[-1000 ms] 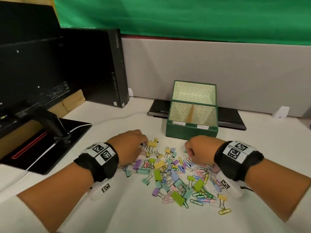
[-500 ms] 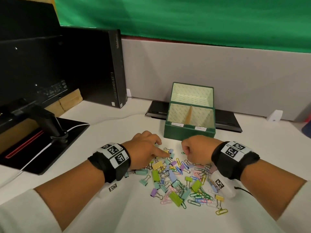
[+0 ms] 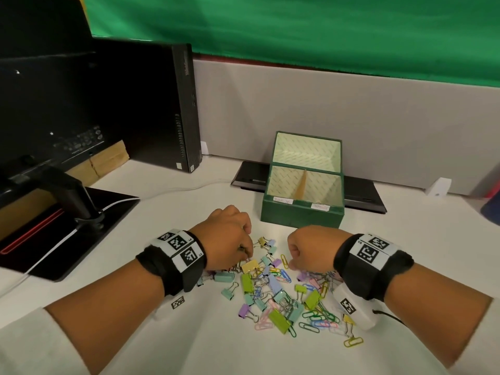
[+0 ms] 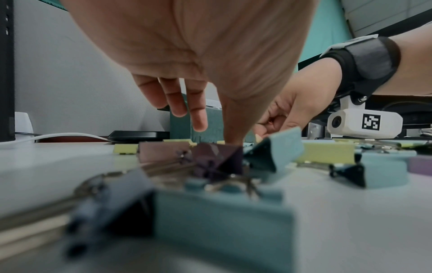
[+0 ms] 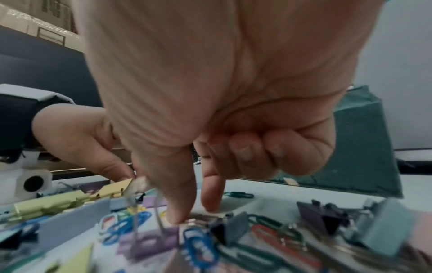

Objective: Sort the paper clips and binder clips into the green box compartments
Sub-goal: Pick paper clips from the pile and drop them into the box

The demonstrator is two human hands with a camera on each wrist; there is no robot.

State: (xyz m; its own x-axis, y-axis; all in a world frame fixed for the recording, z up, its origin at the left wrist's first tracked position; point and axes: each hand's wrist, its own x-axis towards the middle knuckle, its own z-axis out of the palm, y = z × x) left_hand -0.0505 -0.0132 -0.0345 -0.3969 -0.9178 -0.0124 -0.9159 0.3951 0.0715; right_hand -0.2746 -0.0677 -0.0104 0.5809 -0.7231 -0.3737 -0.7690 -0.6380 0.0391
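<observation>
Left hand [image 3: 230, 236] reaching down, fingertips at a yellow binder clip [image 3: 250, 266], hold unclear. Right hand [image 3: 308, 249] curled, thumb and forefinger down among tangled clips [image 3: 273, 290], grasp uncertain. Might drag neighbours along, missort into far green box [image 3: 301, 215] on desk [image 3: 189, 342].

Your clips [image 3: 273, 290] are lying in a heap on the table [image 3: 189, 334] right before you, with the box [image 3: 301, 216] sitting just behind them. A keyboard [image 3: 362, 194] is lying behind the box. The monitor [image 3: 48, 109] is standing far left, the computer [image 3: 165, 104] just right of it.
</observation>
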